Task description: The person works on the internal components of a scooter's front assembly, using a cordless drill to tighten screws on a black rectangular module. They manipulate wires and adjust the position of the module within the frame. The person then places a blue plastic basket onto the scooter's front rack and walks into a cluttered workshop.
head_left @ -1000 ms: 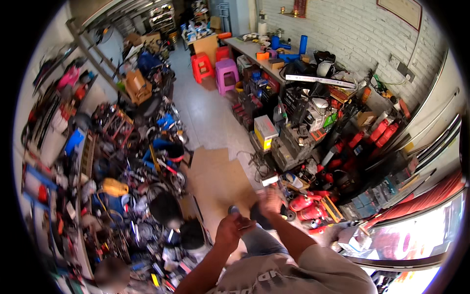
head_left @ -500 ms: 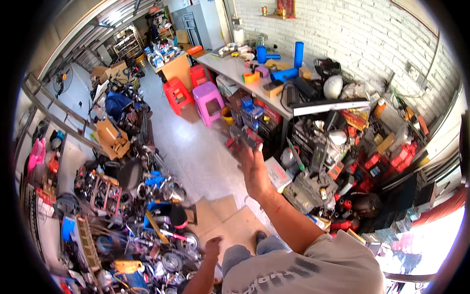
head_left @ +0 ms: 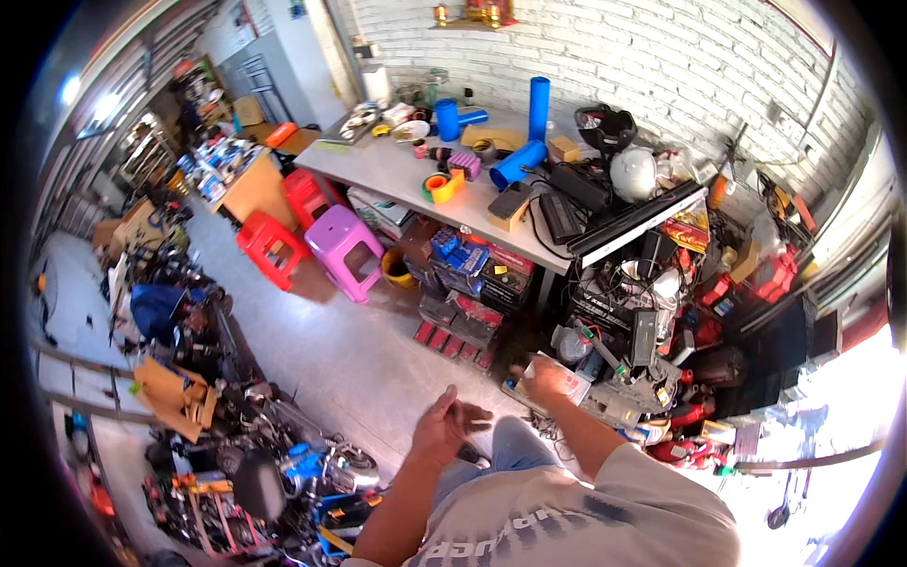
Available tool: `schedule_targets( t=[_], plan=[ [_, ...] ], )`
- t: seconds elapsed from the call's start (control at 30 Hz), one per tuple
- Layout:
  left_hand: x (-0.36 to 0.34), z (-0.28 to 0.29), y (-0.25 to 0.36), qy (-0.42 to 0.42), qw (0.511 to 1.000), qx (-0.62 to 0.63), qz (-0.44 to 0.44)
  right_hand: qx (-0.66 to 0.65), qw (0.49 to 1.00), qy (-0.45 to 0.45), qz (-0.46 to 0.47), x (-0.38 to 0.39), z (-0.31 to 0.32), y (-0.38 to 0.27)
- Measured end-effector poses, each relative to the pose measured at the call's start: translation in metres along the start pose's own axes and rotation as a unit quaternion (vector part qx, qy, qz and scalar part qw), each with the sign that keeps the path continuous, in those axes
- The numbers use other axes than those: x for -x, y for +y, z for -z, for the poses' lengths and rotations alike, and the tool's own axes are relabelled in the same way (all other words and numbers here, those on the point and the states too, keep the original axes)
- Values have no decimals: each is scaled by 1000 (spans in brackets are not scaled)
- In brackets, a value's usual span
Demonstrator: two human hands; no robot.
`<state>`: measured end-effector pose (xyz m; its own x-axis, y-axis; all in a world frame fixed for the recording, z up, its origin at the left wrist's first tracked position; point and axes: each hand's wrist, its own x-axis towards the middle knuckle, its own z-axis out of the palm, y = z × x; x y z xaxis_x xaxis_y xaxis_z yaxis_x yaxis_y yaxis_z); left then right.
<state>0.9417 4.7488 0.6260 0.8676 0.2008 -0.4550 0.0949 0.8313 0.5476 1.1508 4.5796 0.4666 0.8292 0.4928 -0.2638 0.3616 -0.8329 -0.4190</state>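
Note:
My left hand [head_left: 446,427] hangs in front of my legs, palm turned inward and fingers spread, with nothing in it. Lower right of the bench, my right hand [head_left: 543,380] reaches down to a flat white box [head_left: 570,382] with red print. Its fingers are blurred and partly hidden, so whether they touch or grip the box cannot be told. Beyond it, a stack of red and black boxes [head_left: 461,326] sits on the floor under the bench edge. A clear plastic bag [head_left: 573,344] lies just behind the white box.
A long grey bench [head_left: 378,165] carries blue cylinders, tape rolls and a white helmet [head_left: 633,173]. A purple stool [head_left: 347,248] and red stools [head_left: 274,249] stand at its left. Motorcycle parts [head_left: 265,482] crowd the left floor; cluttered tools [head_left: 652,378] pile up at right.
My right hand has come down and back from an outstretched position to the white box. My left hand has risen and opened out. The view has turned toward the bench.

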Motion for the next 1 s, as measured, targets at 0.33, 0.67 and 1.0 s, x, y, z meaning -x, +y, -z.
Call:
schedule_targets(
  t=[0.33, 0.67, 1.0],
  plan=[
    [-210, 71, 142, 46, 815, -540, -206, -54, 922, 46, -380, 97, -47, 234],
    [-490, -98, 167, 16, 506, -826, -246, -387, 851, 160, -315, 66, -76, 58],
    [-606, -173, 148, -6, 519, -842, -146, -542, 320, 438, -641, 312, -212, -161]
  ],
)
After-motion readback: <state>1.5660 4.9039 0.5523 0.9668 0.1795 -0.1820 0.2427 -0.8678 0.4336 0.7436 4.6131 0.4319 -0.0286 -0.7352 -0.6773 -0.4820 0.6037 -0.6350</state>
